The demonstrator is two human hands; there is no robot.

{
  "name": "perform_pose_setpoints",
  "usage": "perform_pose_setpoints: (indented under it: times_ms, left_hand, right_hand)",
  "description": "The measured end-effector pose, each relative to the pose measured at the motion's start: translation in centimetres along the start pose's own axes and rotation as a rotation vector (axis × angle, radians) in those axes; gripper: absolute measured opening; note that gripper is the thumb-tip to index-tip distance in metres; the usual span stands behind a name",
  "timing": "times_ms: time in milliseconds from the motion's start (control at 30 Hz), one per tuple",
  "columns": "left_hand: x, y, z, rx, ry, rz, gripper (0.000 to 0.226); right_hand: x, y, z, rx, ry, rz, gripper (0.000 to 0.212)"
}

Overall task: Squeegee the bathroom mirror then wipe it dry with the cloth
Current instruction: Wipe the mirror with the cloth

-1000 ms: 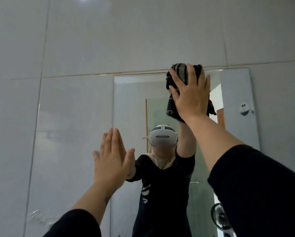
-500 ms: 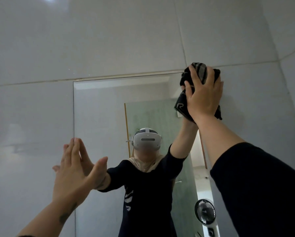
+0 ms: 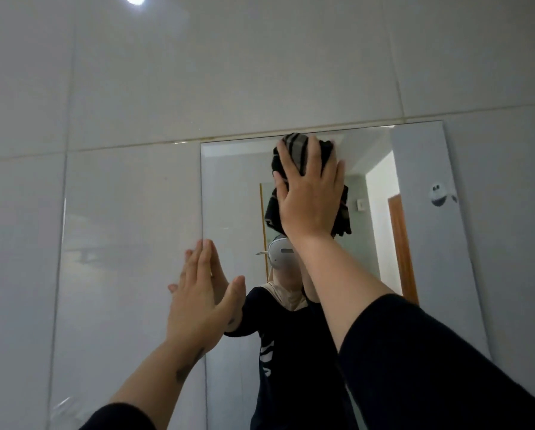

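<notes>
The cloth (image 3: 294, 150), dark with grey stripes, is pressed flat against the mirror (image 3: 421, 243) under the right hand (image 3: 309, 200). The fingers of that hand are spread wide over the bunched fabric and are not curled round it; the cloth is therefore held by palm pressure against the glass, not by a grip. This hold is judged to suit wiping, since the load is spread across a broad patch of fabric. The upper edge of the cloth lies just below the top edge of the mirror, and loose folds hang beneath the heel of the hand.

The left hand (image 3: 201, 302) is held flat and open, fingers together and thumb apart, at the left edge of the mirror, lower than the right hand and well apart from it. Nothing is held in it. It is judged to be braced there for balance while the other arm reaches high; whether the palm rests on the glass or on the wall tile (image 3: 129, 212) beside it cannot be told.

No squeegee is seen in either hand or elsewhere in view. The drying stage is therefore judged to be in hand, with the top band of the glass being treated. The mirror surface below the right hand is partly hidden by the right sleeve (image 3: 446, 361).
</notes>
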State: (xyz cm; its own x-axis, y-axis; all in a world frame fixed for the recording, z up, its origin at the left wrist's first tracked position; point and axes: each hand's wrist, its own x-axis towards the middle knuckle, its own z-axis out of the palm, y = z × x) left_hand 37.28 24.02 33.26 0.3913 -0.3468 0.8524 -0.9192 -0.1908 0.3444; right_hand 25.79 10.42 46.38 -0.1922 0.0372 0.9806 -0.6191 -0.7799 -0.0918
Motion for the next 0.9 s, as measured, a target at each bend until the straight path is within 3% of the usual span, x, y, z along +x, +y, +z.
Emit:
perform_pose_setpoints:
  times_ms: [233, 467, 667, 900]
  left_hand:
    - [-1.7, -2.2, -0.8, 0.030, 0.128, -0.029, 0.075]
    - [-5.0, -2.9, 1.1, 0.069, -0.009, -0.049, 0.073]
    - [-5.3, -2.2, 1.5, 0.190, -0.081, -0.058, 0.079]
    - [-5.0, -2.5, 1.4, 0.165, -0.123, -0.082, 0.080]
  right_hand:
    - [-3.8, -8.9, 1.5, 0.090, -0.142, -0.348, 0.047]
    - [-7.8, -6.8, 0.4, 0.076, -0.173, -0.468, 0.046]
    - [-7.5, -0.5, -1.5, 0.016, -0.182, -0.401, 0.046]
    - [-6.9, 9.0, -4.2, -0.089, -0.167, -0.164, 0.045]
